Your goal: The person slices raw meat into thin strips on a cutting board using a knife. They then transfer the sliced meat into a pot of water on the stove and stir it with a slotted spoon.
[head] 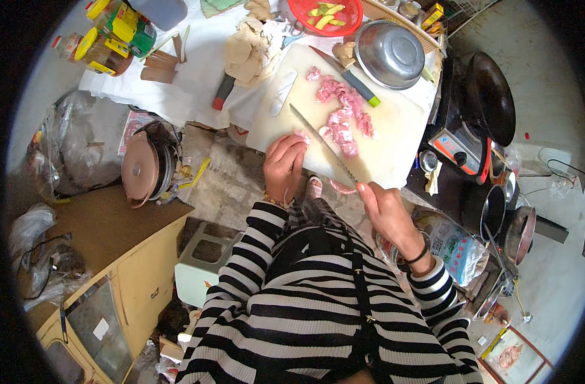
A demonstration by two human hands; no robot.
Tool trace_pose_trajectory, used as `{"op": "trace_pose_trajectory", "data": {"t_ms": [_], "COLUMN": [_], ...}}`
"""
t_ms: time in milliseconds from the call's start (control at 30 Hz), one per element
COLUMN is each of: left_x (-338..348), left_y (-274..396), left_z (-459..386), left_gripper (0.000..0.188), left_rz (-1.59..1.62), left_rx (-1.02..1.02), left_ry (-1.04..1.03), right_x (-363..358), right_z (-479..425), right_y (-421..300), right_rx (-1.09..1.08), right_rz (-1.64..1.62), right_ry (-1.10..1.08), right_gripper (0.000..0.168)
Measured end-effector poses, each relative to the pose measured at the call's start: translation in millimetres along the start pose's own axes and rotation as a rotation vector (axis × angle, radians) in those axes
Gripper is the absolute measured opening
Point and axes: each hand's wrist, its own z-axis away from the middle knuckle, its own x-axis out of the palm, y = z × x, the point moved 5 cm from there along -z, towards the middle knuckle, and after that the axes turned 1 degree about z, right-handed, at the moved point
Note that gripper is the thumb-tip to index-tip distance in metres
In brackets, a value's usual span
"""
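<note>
A white cutting board (388, 153) lies before me at the near edge of the table. With bent fingers, my left hand (284, 161) pinches a small piece of raw meat (302, 137) at the board's left front. My right hand (388, 211) grips a long knife (321, 141), its blade slanting up and left across the board, just right of that piece. Cut raw pink meat (343, 113) is strewn over the board's middle. Behind it rests a second knife (359, 86), with a dark grey handle and green end. Its blade points away to the left.
An upturned metal bowl (391, 53) and ginger root (344, 53) border the board's far right. A red colander (352, 24) holds yellow-green strips. A dark handle with a red end (224, 91) protrudes near crumpled cloth (247, 53). Right, a wok (489, 98) stands by a cooker (458, 151).
</note>
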Motion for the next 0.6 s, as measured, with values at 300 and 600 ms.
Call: {"op": "trace_pose_trajectory", "data": {"t_ms": [300,600], "left_x": [3.2,2.3], "left_y": [1.8,4.6], "left_z": [2.7,0.9], "left_gripper": [0.012,0.013], "left_rz": [-0.030,-0.064], "left_rx": [-0.040,-0.005], "left_ry": [-0.013,-0.037], "right_x": [-1.8,30.2], "right_z": [-0.7,-43.9], "right_y": [-7.4,-19.7], "right_rx": [-0.048,-0.086], "right_rz": [0.070,0.026], "right_ry": [-0.094,-0.028], "right_gripper": [0.049,0.049]}}
